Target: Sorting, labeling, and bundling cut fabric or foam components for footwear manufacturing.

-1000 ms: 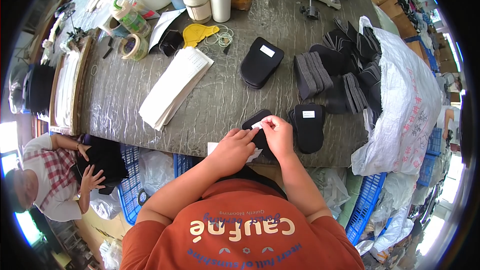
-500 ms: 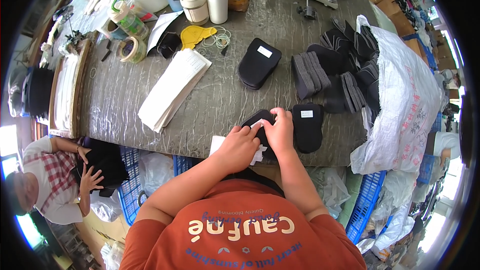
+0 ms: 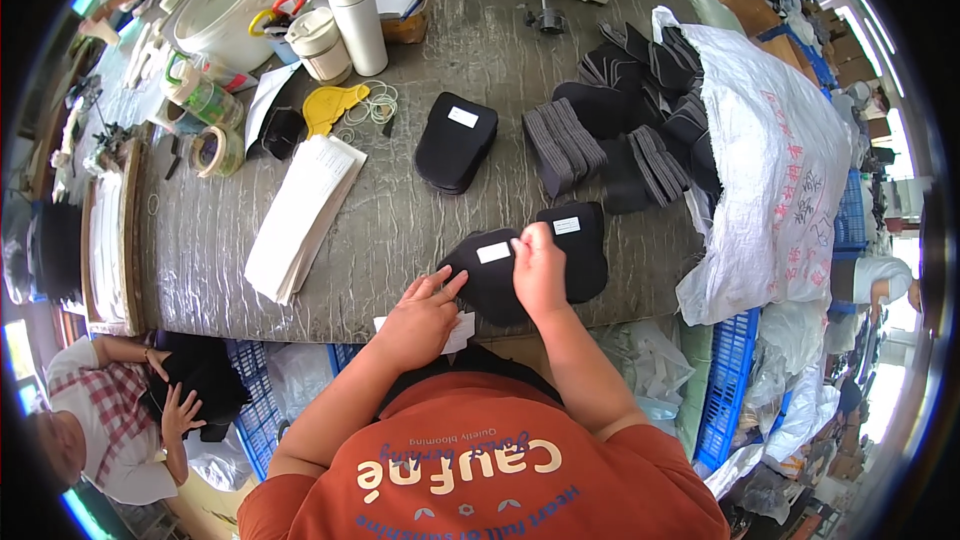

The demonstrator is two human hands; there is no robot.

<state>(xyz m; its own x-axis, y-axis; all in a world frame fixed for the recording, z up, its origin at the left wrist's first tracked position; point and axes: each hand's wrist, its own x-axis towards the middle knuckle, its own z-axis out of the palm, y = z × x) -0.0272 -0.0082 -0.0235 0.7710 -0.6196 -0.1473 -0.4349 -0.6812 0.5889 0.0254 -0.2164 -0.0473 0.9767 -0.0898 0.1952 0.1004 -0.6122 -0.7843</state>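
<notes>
A black rounded pad (image 3: 495,285) lies at the near edge of the table, with a small white label (image 3: 493,252) on its upper part. On the pad's left edge rest the outstretched fingers of my left hand (image 3: 415,325). My right hand (image 3: 540,270) is closed over the pad's right side, its fingertips beside the label; anything inside the curled fingers is hidden. Just right of it, partly overlapped, sits another labelled black pad (image 3: 582,265). A strip of white paper (image 3: 460,333) shows beside my left hand. Farther off lies a stack of black pads (image 3: 455,150), labelled on top.
At right, black and grey pads (image 3: 570,145) pile before a white woven sack (image 3: 765,180). Folded white papers (image 3: 305,220) lie left. Behind them stand a white bottle (image 3: 357,25), a lidded cup (image 3: 320,45) and a tape roll (image 3: 215,152). Another person (image 3: 110,400) sits at lower left.
The label now shows flat on the near pad. My left hand has drawn back to the pad's left edge; my right hand has curled beside the label. The whole view has shifted.
</notes>
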